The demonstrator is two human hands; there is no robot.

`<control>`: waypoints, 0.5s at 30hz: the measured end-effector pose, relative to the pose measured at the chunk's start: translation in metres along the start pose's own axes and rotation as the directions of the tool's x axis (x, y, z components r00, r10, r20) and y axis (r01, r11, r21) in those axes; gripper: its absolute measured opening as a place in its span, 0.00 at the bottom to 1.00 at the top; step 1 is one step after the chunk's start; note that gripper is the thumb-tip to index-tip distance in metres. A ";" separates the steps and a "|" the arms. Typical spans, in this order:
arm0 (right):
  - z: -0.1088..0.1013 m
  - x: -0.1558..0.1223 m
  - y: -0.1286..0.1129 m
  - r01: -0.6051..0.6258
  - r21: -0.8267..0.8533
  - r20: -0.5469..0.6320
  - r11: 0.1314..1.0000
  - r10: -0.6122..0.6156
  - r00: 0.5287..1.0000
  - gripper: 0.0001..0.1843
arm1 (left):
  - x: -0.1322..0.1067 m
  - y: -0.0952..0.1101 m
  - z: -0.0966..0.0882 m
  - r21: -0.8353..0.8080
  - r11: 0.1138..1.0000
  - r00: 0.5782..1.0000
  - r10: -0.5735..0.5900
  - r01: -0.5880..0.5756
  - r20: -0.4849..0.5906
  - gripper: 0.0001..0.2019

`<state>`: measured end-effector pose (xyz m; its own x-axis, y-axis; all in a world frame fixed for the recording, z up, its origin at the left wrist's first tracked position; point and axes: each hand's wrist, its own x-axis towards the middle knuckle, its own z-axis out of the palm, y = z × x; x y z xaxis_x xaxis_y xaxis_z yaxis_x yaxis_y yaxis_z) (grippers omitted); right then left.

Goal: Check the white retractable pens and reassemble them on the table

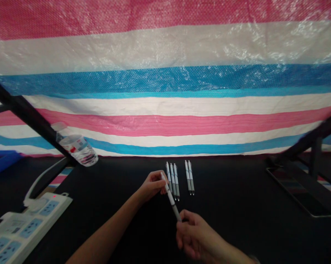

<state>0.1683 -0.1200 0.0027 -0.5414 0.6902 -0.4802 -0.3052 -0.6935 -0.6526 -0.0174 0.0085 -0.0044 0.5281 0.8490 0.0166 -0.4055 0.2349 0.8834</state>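
Note:
A white pen with a grey grip (pixel 171 198) is held at a slant between my two hands, above the black table. My left hand (pixel 153 186) pinches its upper, clicker end. At the lower, grey end, the fingers of my right hand (pixel 191 233) are closed on the tip, which they hide. Just beyond my left hand, three similar white-and-grey pens (pixel 173 181) lie side by side on the table. To the right of those, two more pens (pixel 189 178) lie parallel and close together.
A white power strip (pixel 30 223) with a lit red light lies at left. Behind it, a plastic water bottle (pixel 81 150) leans by a black frame bar. A dark phone (pixel 299 190) lies at right. A striped plastic sheet (pixel 165 80) hangs behind the black table (pixel 231 205).

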 end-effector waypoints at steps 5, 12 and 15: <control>-0.002 0.000 0.000 -0.025 0.015 0.048 1.000 0.024 0.999 0.32 | 0.000 -0.001 -0.001 0.003 1.000 1.000 -0.002 0.002 -0.011 0.18; -0.001 0.000 0.001 -0.007 -0.036 -0.008 0.999 0.007 1.000 0.29 | 0.000 -0.001 -0.001 0.000 1.000 1.000 0.000 0.000 -0.023 0.18; 0.000 -0.001 -0.002 -0.030 -0.019 0.004 0.999 0.030 1.000 0.30 | 0.000 0.000 0.000 -0.005 1.000 1.000 0.004 -0.004 -0.025 0.18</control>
<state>0.1694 -0.1192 0.0038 -0.5536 0.6684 -0.4968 -0.2745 -0.7096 -0.6489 -0.0174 0.0081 -0.0045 0.5079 0.8614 0.0089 -0.4115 0.2335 0.8810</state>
